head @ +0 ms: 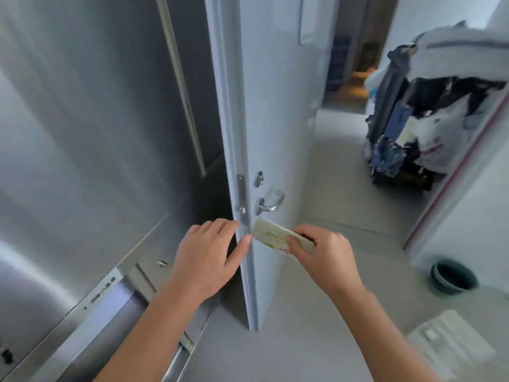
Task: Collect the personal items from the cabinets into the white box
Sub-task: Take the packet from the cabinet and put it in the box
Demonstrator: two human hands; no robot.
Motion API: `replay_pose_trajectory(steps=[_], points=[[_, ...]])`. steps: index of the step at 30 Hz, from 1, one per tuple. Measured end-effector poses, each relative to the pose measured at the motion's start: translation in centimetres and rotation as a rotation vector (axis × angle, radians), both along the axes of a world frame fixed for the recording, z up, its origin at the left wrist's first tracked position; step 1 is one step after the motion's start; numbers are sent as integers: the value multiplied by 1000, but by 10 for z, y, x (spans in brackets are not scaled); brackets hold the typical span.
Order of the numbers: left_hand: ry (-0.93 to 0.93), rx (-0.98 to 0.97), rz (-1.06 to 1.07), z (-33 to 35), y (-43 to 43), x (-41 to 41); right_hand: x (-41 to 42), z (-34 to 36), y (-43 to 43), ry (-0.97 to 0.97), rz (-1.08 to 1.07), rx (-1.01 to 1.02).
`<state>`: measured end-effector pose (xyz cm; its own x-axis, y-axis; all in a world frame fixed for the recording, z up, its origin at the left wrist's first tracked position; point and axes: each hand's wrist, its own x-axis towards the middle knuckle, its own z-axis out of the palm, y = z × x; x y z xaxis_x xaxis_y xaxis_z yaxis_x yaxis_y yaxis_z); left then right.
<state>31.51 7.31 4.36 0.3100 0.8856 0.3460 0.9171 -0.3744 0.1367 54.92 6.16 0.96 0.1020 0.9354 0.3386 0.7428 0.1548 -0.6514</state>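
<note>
Nearest, low on our right, a blurred white ribbed plastic box (451, 351) lies on the floor. Our left hand (209, 255) is spread and holds nothing, its thumb at the edge of the tall white door (278, 119). Our right hand (322, 252) pinches a flat pale packet with green and red print (272, 234) just below the silver lever handle (271, 204). A brushed steel cabinet (82, 133) stands to our left. Further off on the right is a cart heaped with bags (413, 133).

My right hand (325, 257) pinches a pale flat packet (271, 234) just right of the white door (278, 106) edge, below the handle (271, 202). My left hand (209, 257), fingers straight, is at that edge. Steel cabinet (82, 133) left, green basin (454, 277) right.
</note>
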Motion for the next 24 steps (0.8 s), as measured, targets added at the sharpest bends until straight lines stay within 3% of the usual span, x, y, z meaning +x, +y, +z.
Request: replay_pose_trajectory(steps=[13, 24], points=[[-110, 20, -413, 1, -51, 306, 275, 16, -135, -50, -430, 2], [-61, -95, -718, -31, -25, 485, 421, -13, -177, 3, -743, -116]])
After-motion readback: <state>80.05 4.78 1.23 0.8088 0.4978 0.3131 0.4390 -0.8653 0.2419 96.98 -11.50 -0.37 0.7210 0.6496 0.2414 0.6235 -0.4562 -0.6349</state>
